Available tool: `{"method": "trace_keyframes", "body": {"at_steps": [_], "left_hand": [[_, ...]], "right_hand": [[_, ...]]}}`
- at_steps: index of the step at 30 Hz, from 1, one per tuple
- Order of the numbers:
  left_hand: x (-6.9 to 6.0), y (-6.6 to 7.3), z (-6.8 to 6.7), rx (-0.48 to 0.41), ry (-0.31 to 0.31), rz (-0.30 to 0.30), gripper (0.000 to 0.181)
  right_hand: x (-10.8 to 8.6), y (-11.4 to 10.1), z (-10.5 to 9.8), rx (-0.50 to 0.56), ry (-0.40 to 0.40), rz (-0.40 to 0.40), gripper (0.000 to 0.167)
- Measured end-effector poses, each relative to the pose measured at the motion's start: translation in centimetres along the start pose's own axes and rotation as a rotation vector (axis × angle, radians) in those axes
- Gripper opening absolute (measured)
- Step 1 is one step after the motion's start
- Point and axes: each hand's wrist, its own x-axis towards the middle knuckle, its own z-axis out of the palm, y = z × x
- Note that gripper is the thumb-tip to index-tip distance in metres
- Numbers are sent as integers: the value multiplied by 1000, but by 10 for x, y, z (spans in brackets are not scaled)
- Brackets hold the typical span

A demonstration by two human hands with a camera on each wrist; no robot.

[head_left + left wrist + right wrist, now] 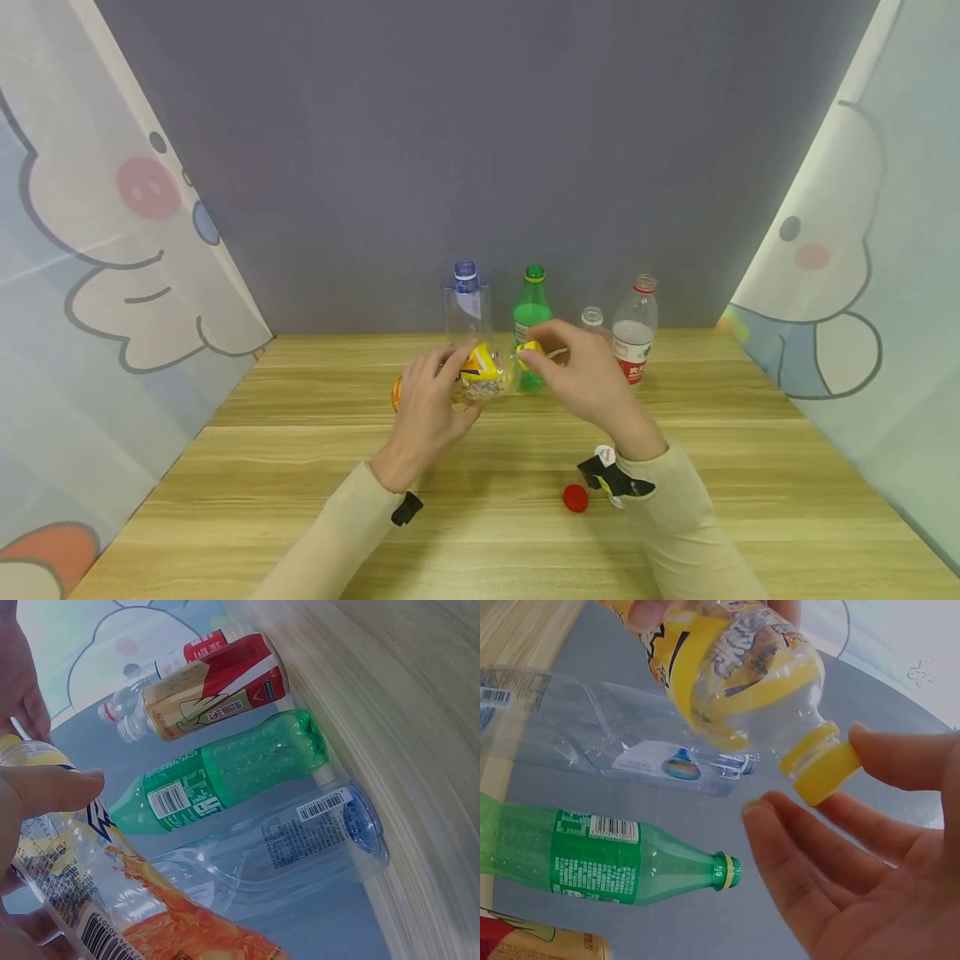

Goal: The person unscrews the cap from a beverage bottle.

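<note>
My left hand (427, 404) grips a clear plastic bottle (757, 682) with a yellow and orange label, tilted on its side above the table, mouth toward the right. My right hand (588, 379) pinches its yellow cap (829, 774), the thumb against one side and fingers around the other. Clear neck shows between the cap and a yellow ring (810, 746). Behind the hands, a capless green bottle (532, 312) and a capless clear bottle with a bluish neck (467, 279) stand upright. Whether anything is inside the held bottle, I cannot tell.
Right of the green bottle stand a small bottle with a gold and red label (217, 690) and a clear bottle with a red and white label (634, 333), both open-necked. A red cap (575, 498) lies near my right wrist. A grey panel (480, 167) closes the back.
</note>
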Motion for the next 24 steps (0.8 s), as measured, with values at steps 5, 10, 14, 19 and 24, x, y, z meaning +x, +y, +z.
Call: {"method": "trace_keyframes", "body": {"at_steps": [5, 10, 14, 19, 24], "left_hand": [[1, 0, 0, 8, 1, 2, 84], [0, -1, 0, 15, -3, -5, 84], [0, -1, 0, 17, -13, -7, 83], [0, -1, 0, 12, -22, -9, 83], [0, -2, 0, 9, -8, 3, 86]], "right_hand": [[-1, 0, -4, -63, -33, 73, 29], [-1, 0, -4, -48, -67, 39, 27], [-2, 1, -4, -11, -77, -8, 26], [-2, 2, -3, 47, -82, -65, 30], [-1, 2, -3, 28, -50, -101, 24]]}}
